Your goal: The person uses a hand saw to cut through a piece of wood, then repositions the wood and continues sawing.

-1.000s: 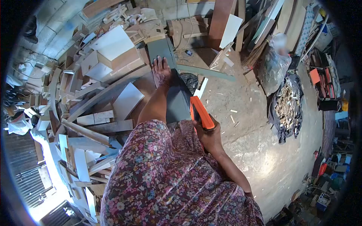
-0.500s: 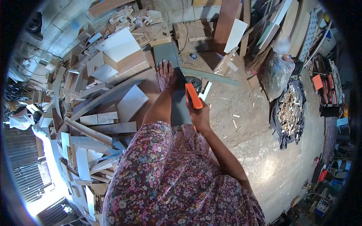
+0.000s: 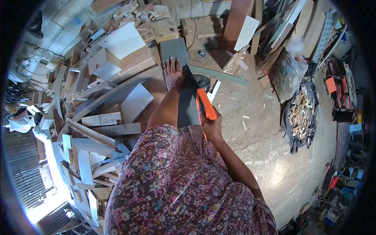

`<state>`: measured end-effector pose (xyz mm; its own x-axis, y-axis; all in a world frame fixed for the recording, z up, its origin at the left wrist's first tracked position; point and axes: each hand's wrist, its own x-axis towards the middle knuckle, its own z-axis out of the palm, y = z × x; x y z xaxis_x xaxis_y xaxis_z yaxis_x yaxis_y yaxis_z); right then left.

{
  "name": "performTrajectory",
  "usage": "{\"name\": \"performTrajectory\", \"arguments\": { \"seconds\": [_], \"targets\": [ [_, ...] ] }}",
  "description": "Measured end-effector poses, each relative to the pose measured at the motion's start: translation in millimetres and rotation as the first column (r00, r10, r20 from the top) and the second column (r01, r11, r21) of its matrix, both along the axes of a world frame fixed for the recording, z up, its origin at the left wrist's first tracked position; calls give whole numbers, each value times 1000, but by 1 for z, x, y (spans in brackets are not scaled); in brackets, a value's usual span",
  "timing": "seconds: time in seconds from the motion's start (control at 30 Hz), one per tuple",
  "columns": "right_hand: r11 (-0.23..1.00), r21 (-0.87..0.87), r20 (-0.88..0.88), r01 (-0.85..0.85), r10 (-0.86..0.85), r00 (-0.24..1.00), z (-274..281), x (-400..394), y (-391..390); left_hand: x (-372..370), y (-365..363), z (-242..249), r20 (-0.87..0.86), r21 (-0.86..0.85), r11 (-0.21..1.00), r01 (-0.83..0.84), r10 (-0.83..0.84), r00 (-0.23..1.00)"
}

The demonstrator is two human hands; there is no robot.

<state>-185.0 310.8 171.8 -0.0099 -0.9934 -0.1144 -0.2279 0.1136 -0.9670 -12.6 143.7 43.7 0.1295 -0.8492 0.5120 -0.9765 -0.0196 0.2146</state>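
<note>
My left hand [image 3: 173, 74] lies flat with its fingers stretched out on a long grey-green board [image 3: 188, 111], pressing on its upper face. At the board's right side, my right hand [image 3: 211, 124] is wrapped round the orange handle of a handsaw [image 3: 206, 105]. The saw's dark blade appears to run along the board's right edge, though much of it is hard to make out. A narrow green strip of wood [image 3: 225, 75] extends to the right from beside the board.
Stacked wood offcuts and a pale box-like piece [image 3: 123, 41] crowd the left. A dark cloth [image 3: 288, 133] on the floor holds small wood scraps, with a clear plastic bag [image 3: 289, 78] above it. Tall planks [image 3: 237, 23] lean at the back.
The saw and my right hand have shifted slightly down and to the right, towards my body. My left hand stays pressed on the board; the view has shifted slightly.
</note>
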Motion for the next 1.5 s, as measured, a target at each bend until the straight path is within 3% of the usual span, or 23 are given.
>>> {"name": "performTrajectory", "arguments": {
  "seconds": [0.1,0.23,0.3,0.37,0.43,0.47,0.5,0.57,0.7,0.73,1.0,1.07,1.17,1.23,1.27,1.3,1.33,1.37,1.4,1.43,1.5],
  "targets": [
    [999,-48,121,22,-16,992,-10,12,-24,5,-1,4,96,57,998,-5,0,995],
    [985,-169,-29,32,-37,999,3,10,-18,1,-4,-2,50,-58,998,20,-17,999],
    [989,-140,20,51,-49,999,22,7,-9,6,-5,-9,75,-65,998,18,-14,997],
    [992,122,-55,-35,42,998,46,-10,17,1,7,-10,130,11,999,32,-33,991],
    [994,104,13,-37,36,999,73,-20,31,6,-6,-17,64,-118,991,66,-58,996],
    [994,100,95,-51,42,995,77,-18,40,11,-8,-28,135,-155,987,39,-18,991],
    [984,170,136,-45,22,991,70,-19,45,25,-3,-26,151,-150,989,-1,24,988],
    [999,4,-27,-45,45,999,53,-20,43,6,-4,-18,26,-38,999,8,-7,1000],
    [998,-55,-127,-44,36,991,23,6,6,2,5,3,-22,-30,999,19,-19,1000],
    [999,-23,-121,-42,39,992,19,13,-1,0,6,8,70,22,999,-33,32,997],
    [993,-117,11,25,-24,1000,-8,-4,1,0,4,13,78,-4,1000,0,1,997],
    [988,-153,52,28,-20,998,-11,-9,12,1,3,10,31,112,990,-86,83,996],
    [984,-172,110,42,-23,994,-25,-6,18,4,1,-2,123,-1,994,-108,108,987],
    [992,-125,118,28,-13,993,-28,-10,18,-6,5,13,82,113,983,-144,136,987],
    [985,-161,13,59,-57,998,-28,-13,17,-9,8,20,71,182,968,-173,162,984],
    [978,-205,-85,47,-66,994,-27,-9,15,-5,6,24,-395,124,987,-100,141,908],
    [991,-128,29,27,-23,999,-22,-7,16,1,6,11,105,219,954,-205,186,977],
    [999,-51,126,13,-6,992,-17,-9,13,5,-5,-17,466,-19,962,-273,250,849],
    [986,-167,128,23,-2,992,-16,-9,13,6,-4,-13,342,-5,962,-274,259,903],
    [984,-169,157,63,-36,987,-16,-6,12,-2,-4,-11,210,15,970,-244,236,949],
    [990,-133,147,37,-17,989,-17,-12,11,-13,-4,-5,122,29,972,-235,230,965]
  ]
}}
